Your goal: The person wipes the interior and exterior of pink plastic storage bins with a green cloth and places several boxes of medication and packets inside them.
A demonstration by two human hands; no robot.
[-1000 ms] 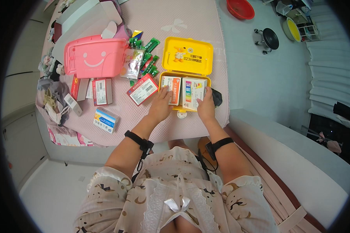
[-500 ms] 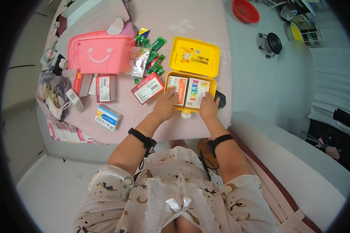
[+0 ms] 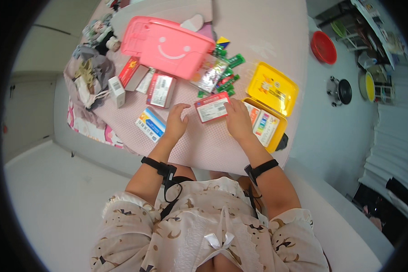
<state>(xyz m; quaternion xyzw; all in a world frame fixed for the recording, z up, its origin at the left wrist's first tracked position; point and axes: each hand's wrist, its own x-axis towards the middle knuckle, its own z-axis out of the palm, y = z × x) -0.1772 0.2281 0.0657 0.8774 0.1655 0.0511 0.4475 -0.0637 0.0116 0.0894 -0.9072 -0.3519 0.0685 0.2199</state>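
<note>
My right hand (image 3: 239, 121) has its fingers bent over the right end of a red-and-white medicine box (image 3: 211, 109), which lies flat on the bed; the thumb is hard to make out. My left hand (image 3: 177, 121) hovers left of that box, its thumb and fingers apart and nothing in them. Just beyond its wrist lies a blue-and-white medicine box (image 3: 150, 125). Right of my right hand stands a yellow case (image 3: 275, 146), lid (image 3: 281, 86) tipped back. Inside it are an orange-and-white box (image 3: 252, 111), partly covered by my hand, and a white box with rainbow stripes (image 3: 265, 127).
A pink lidded bin (image 3: 167, 50) with a smiling face lies beyond. Near it are a red-and-white carton (image 3: 161, 90), a red box (image 3: 130, 72), a small white box (image 3: 117, 92), green sachets (image 3: 231, 81) and a clear pouch (image 3: 211, 75). Clothes (image 3: 93, 75) fill the left edge.
Both hands have left the boxes in the yellow case and moved left. My right hand is now at the red-and-white box. The view has turned, shifting the scene rightward.
</note>
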